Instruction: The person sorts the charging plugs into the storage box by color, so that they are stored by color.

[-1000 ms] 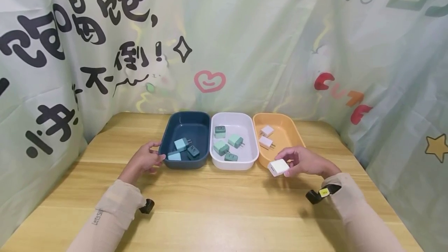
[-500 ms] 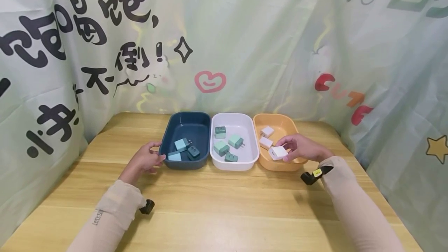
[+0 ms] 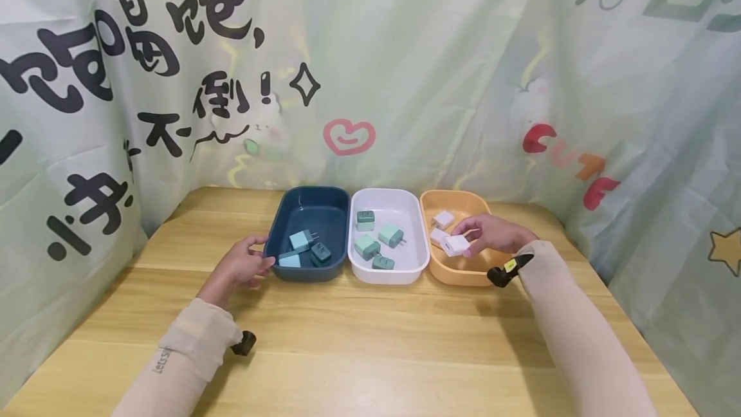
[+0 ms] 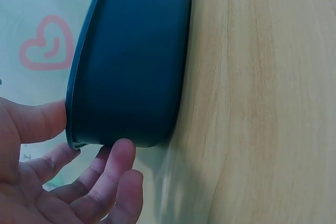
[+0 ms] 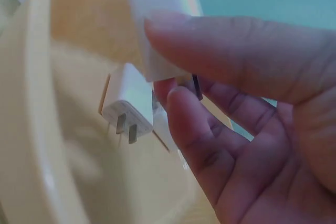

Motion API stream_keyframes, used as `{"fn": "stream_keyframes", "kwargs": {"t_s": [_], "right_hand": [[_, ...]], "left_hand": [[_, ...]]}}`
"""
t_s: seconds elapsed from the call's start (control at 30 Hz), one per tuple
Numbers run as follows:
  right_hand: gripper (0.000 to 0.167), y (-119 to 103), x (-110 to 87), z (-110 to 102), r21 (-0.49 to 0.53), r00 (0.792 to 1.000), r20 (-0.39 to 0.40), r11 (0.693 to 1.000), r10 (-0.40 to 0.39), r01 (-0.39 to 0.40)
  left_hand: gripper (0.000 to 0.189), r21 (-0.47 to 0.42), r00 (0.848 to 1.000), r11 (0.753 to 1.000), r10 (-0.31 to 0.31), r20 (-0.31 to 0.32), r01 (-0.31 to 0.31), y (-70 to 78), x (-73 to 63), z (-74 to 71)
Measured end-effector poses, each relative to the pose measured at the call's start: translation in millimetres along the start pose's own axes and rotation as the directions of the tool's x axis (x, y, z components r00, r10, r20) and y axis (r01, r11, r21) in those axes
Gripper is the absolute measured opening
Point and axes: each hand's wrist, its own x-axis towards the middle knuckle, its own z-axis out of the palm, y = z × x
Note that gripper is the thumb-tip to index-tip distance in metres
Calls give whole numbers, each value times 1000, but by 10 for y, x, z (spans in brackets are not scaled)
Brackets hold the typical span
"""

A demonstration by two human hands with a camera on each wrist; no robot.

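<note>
My right hand (image 3: 492, 234) pinches a white USB charger plug (image 3: 455, 246) between thumb and fingers, over the orange tray (image 3: 466, 277). In the right wrist view its body hangs close above another white charger (image 5: 128, 98) whose two prongs show; a further white one lies partly hidden behind. My left hand (image 3: 238, 264) holds the front left corner of the dark blue tray (image 3: 324, 273), thumb at the rim and fingertips along the side, as the left wrist view shows. Inside that tray lie light blue chargers (image 3: 301, 239) and a dark teal one (image 3: 321, 253).
A white tray (image 3: 389, 277) stands between the blue and orange ones, holding several green chargers (image 3: 391, 234). All three sit in a row towards the back of the wooden table (image 3: 370, 346). A printed curtain (image 3: 428, 82) hangs behind and at both sides.
My right hand has carried the white charger from the orange tray's front edge back and slightly left, over the tray's inside. The left hand keeps its place at the blue tray.
</note>
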Motion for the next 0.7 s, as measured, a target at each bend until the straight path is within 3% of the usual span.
{"fn": "stream_keyframes", "kwargs": {"t_s": [0.7], "right_hand": [[43,59,117,-24,44,997,7,996,81,-82]], "left_hand": [[60,-12,1000,1000,15,9,-15,-20,13,5]]}}
